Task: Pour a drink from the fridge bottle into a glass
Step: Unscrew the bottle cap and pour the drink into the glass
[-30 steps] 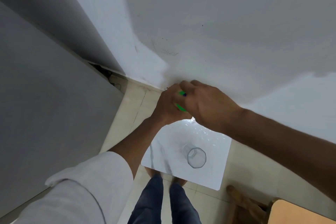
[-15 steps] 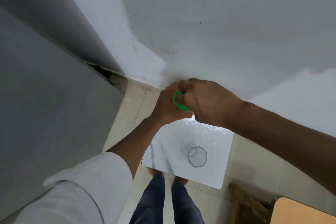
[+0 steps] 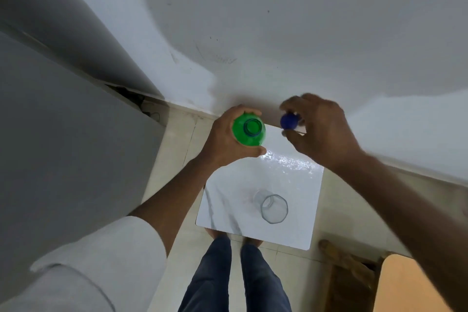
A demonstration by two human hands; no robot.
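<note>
Glossy white marbled desk [image 3: 298, 210], clear faceted glass [image 3: 274, 209], translucent green plastic bottle [image 3: 249, 132], matt blue plastic cap [image 3: 288, 121].

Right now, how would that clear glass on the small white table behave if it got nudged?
The glass looks thin, tall and empty, so probably light and easily tipped. The white table looks glossy, so it may slide first. Being glass, it is likely fragile.

The glass [image 3: 274, 209] stands on the small table [image 3: 298, 230], right of centre, nearer the front edge. Above the table's far left corner the left hand [image 3: 228, 139] holds the bottle [image 3: 249, 132] upright. Right of it, apart, the right hand [image 3: 320, 132] holds the cap [image 3: 288, 121] above the far edge.
</note>
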